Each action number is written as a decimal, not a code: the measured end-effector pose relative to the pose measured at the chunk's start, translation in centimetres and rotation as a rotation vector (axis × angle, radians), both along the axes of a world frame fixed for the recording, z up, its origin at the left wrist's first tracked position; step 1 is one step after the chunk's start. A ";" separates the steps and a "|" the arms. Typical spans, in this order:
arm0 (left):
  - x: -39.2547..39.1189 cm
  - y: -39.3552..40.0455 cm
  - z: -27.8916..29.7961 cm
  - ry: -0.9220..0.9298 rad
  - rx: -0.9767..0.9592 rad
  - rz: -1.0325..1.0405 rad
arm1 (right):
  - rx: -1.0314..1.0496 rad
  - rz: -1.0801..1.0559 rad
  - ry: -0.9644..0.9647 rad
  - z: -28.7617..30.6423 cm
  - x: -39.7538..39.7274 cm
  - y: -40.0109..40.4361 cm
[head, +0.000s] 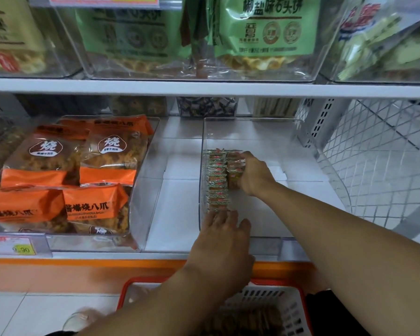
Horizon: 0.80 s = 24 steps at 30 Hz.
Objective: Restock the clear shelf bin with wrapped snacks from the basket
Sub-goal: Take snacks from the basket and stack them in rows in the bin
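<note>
Inside, along the left wall of the clear shelf bin (301, 166), a row of wrapped snacks (216, 180) is stood on edge. A short second stack of wrapped snacks beside it is gripped by the curled fingers of the right hand (255, 175). The near end of the row is touched by the left hand (224, 235), its fingers straight and slightly spread. The bin is carried on a white shelf (180, 209), beside a bin of orange snack bags (66, 175). Below, a red basket (298, 301) with more snacks is seen.

My left hand (224, 229) reaches forward, fingers straight and spread; my right hand (254, 174) extends farther, fingers curled.
</note>
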<state>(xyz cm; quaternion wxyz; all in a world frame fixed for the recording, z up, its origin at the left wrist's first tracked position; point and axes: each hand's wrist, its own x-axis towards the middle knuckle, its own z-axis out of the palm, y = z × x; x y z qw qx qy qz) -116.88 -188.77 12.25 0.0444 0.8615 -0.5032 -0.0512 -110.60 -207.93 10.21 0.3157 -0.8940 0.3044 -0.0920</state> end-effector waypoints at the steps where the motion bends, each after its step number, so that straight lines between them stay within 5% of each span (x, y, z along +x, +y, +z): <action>1: 0.0 0.0 0.1 -0.004 0.001 -0.004 | -0.004 0.005 0.006 0.0 0.0 0.1; 9: 0.2 0.4 0.1 0.052 -0.075 0.004 | 0.035 0.083 0.007 1.2 -0.8 -1.1; 12: 0.1 1.1 0.2 0.055 -0.076 -0.037 | -0.097 0.088 0.013 2.7 -2.3 -1.3; 20: -2.0 5.7 1.7 -0.200 -0.465 -0.081 | -0.300 0.275 -0.822 5.3 -10.9 6.9; 24: -2.8 9.3 -2.6 0.073 -0.176 -0.034 | -0.357 0.603 -0.695 -2.0 -15.6 11.6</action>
